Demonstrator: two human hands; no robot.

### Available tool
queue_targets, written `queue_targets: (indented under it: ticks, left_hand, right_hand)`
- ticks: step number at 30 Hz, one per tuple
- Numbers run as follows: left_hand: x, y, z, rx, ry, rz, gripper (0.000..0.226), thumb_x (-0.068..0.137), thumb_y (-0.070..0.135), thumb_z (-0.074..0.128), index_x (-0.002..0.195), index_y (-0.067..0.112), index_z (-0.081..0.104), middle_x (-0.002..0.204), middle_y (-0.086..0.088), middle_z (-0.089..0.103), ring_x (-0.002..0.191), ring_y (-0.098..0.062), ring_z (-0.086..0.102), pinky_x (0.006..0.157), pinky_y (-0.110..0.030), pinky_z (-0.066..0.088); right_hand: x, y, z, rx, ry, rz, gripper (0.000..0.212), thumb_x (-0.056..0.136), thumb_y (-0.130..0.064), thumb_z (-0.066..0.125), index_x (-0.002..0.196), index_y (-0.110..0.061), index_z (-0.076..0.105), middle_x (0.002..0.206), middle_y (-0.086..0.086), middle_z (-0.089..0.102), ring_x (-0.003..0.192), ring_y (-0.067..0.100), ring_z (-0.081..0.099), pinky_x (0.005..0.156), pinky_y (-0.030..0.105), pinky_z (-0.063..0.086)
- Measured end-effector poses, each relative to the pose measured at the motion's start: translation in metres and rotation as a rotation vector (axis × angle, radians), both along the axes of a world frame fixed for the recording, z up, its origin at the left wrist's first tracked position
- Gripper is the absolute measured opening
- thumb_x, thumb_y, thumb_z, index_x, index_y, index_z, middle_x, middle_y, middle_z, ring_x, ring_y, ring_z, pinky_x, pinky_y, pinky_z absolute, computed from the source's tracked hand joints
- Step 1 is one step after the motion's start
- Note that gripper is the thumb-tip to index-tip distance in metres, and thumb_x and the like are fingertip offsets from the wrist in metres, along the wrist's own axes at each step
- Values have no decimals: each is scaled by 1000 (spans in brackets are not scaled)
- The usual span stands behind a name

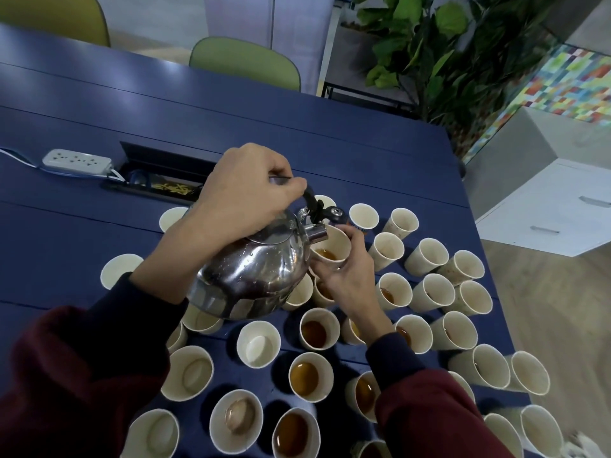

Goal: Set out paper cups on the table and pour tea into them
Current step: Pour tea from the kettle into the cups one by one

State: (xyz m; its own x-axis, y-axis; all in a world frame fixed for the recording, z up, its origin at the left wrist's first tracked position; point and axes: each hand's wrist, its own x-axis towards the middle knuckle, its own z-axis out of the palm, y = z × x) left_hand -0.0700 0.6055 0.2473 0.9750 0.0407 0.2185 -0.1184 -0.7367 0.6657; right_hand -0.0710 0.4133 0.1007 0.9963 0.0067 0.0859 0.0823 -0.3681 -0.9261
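My left hand grips the black handle of a shiny steel kettle, tilted with its spout over a paper cup. My right hand holds that cup lifted beside the spout; brown tea lies in its bottom. Several paper cups stand on the blue table around and below my arms. Some hold tea, such as one cup and another. Others look empty, such as the cup in the middle.
A white power strip lies at the left beside an open cable slot in the table. Green chairs stand behind the far edge. A leafy plant and a white drawer cabinet stand off the right edge.
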Motion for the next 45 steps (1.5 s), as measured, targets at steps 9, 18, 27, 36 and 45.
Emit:
queue_targets:
  ticks: [9, 18, 27, 36, 45]
  left_hand:
    - [14, 8, -4, -184, 25, 76, 24, 91, 34, 69, 72, 18, 73, 55, 10, 59, 52, -1, 52, 52, -13, 34]
    - [22, 14, -11, -226, 59, 89, 23, 91, 32, 69, 74, 16, 73, 63, -5, 67, 62, -20, 64, 63, -32, 49]
    - [31, 14, -21, -248, 109, 89, 21, 92, 32, 68, 78, 17, 74, 58, 9, 60, 51, -4, 52, 60, -25, 41]
    - [44, 3, -27, -247, 125, 65, 23, 92, 32, 68, 77, 15, 73, 61, -4, 67, 53, -19, 61, 56, -29, 49]
    - [47, 3, -28, -208, 156, 43, 26, 93, 35, 66, 75, 16, 70, 48, 18, 54, 46, -3, 49, 50, -18, 41]
  right_hand:
    - [56, -12, -5, -169, -17, -29, 56, 77, -25, 87, 116, -20, 47, 104, -8, 62, 92, 4, 62, 75, 15, 48]
    - [83, -23, -49, -458, 123, 54, 60, 75, -26, 86, 118, -15, 45, 121, 7, 53, 108, 25, 56, 91, 39, 49]
    - [108, -44, -30, -478, -84, 16, 57, 79, -28, 83, 126, -10, 56, 121, 5, 58, 111, 22, 56, 93, 26, 42]
    - [171, -69, -37, -1026, 199, 180, 93, 77, -35, 84, 148, -2, 33, 145, 21, 39, 131, 40, 43, 107, 46, 39]
    - [163, -67, -39, -825, 92, 117, 73, 77, -31, 83, 134, -7, 45, 132, 12, 43, 111, 33, 55, 94, 44, 48]
